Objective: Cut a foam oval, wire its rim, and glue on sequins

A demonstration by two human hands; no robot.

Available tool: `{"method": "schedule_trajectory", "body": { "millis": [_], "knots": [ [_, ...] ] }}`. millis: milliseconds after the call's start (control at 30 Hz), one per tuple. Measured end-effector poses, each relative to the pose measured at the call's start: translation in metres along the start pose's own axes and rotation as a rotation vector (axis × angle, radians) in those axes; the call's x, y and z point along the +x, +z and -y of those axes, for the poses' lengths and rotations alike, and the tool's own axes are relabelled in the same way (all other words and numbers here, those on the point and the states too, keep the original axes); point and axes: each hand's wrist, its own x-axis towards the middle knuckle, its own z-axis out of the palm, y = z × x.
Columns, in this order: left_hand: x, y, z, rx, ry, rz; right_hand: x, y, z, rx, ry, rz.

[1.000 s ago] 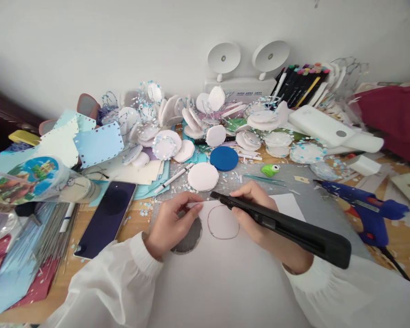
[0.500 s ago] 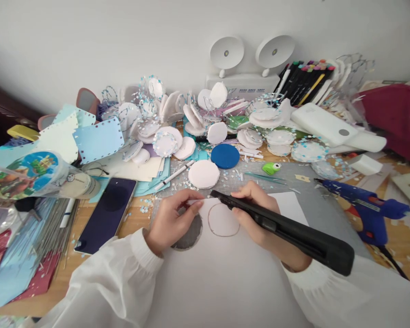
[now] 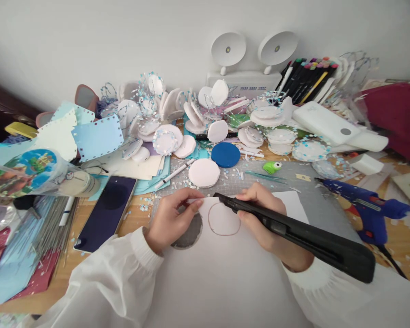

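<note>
A white sheet (image 3: 222, 273), probably foam board, lies in front of me with a round hole at its left and a drawn circle (image 3: 224, 219) beside that. My left hand (image 3: 176, 216) is closed at the sheet's far edge, pinching it between thumb and fingers over the hole. In my right hand (image 3: 264, 214) is a long black utility knife (image 3: 304, 239), gripped near its front end. Its tip sits at the upper edge of the drawn circle; the blade itself cannot be made out. Just beyond the sheet rests a cut white disc (image 3: 204, 173).
A grey cutting mat (image 3: 331, 209) lies under the sheet. Blue disc (image 3: 225, 155), green punch (image 3: 272, 167) and tweezers (image 3: 264, 176) are behind. A blue glue gun (image 3: 369, 205) is at right, a phone (image 3: 105, 214) and a tipped cup (image 3: 44, 173) at left. Decorated discs (image 3: 167, 139) pile against the wall.
The utility knife and my right hand have shifted slightly to the right, the knife's rear end more so. My left hand keeps its hold on the sheet.
</note>
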Motion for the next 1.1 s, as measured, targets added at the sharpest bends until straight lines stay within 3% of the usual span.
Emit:
{"method": "schedule_trajectory", "body": {
  "millis": [233, 367, 467, 533, 600, 767, 900, 1100],
  "knots": [
    [0.000, 0.002, 0.000, -0.003, -0.013, -0.005, -0.010, 0.000, -0.011, 0.091, 0.003, -0.079],
    [0.001, 0.001, 0.002, 0.066, -0.007, 0.020, -0.012, 0.000, -0.021, 0.241, 0.035, -0.294],
    [0.002, 0.000, 0.001, 0.222, 0.109, 0.046, -0.005, 0.001, -0.022, 0.452, 0.024, -0.505],
    [0.001, 0.002, -0.005, 0.390, 0.246, 0.063, 0.000, 0.001, -0.020, 0.566, 0.050, -0.530],
    [-0.006, 0.007, -0.014, 0.549, 0.362, 0.119, 0.004, -0.001, -0.017, 0.596, 0.126, -0.459],
    [-0.045, 0.037, -0.032, 0.684, 0.494, 0.423, 0.013, -0.013, -0.013, 0.489, 0.296, -0.125],
    [-0.069, 0.055, -0.030, 0.722, 0.482, 0.474, 0.024, -0.020, -0.019, 0.596, 0.324, -0.009],
    [-0.069, 0.056, -0.025, 0.716, 0.498, 0.485, 0.029, -0.007, -0.038, 0.590, 0.418, 0.051]
  ]
}}
